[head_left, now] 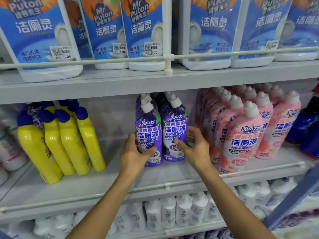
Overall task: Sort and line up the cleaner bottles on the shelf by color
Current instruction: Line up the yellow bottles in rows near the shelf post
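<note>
mostly sorted, i'd judge: my left hand [133, 152] grips the left purple bottle [149, 128], my right hand [194, 148] pinches the right purple bottle [174, 125], both upright between my fingers [191, 132]. yellow bottles [69, 144] lean well left of my left fingers, pink bottles [245, 135] stand just right of my right; straightening remains.

Purple bottles [149, 130] here, white caps, white lettering, dark grape pictures on the labels, all on a pale grey shelf [103, 185]. The yellow bottles [69, 144] wear deep blue caps, and the pink bottles [241, 140] carry white caps and blue lettering. Up top, white jugs [141, 31] with blue labels and a splash of orange; down below, white bottles [183, 209].
</note>
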`<state>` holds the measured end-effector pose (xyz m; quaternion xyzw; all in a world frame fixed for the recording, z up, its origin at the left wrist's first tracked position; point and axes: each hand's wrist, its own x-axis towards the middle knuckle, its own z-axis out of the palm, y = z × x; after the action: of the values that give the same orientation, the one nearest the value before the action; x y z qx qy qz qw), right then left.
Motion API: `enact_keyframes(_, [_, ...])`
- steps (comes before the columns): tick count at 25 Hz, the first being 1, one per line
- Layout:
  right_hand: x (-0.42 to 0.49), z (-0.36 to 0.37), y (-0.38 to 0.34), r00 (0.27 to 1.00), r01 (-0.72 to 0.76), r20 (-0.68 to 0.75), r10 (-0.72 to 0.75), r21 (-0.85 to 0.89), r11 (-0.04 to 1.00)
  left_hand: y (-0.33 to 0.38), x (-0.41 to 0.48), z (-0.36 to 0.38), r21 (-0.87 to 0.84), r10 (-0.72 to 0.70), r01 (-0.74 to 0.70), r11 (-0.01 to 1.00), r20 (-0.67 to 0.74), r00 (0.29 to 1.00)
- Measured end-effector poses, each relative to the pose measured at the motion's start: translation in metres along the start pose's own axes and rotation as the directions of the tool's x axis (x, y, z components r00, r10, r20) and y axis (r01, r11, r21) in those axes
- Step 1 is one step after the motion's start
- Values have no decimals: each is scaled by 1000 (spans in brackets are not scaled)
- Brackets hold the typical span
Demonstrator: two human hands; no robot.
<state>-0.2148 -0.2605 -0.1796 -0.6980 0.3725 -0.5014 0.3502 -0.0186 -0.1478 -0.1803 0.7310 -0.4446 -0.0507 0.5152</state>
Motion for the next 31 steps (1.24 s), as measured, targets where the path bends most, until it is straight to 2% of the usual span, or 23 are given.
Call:
enact_keyframes(5, [7, 6, 4, 1000, 0, 31, -3, 80, 997, 2, -3, 14, 17, 28, -26, 1000, -121, 992])
enact_keyframes(13, [0, 5, 12, 998, 57, 19, -60, 133, 989, 2, -11, 15, -30, 6, -10, 1000, -139, 990])
enact_keyframes(19, [8, 2, 8, 996, 10, 81, -24, 169, 986, 4, -12, 17, -80, -27, 15, 997, -150, 988])
enact_keyframes(31, [11, 1, 16, 994, 4, 105, -22, 176, 984, 7, -18, 24, -111, -42, 21, 994, -193, 980])
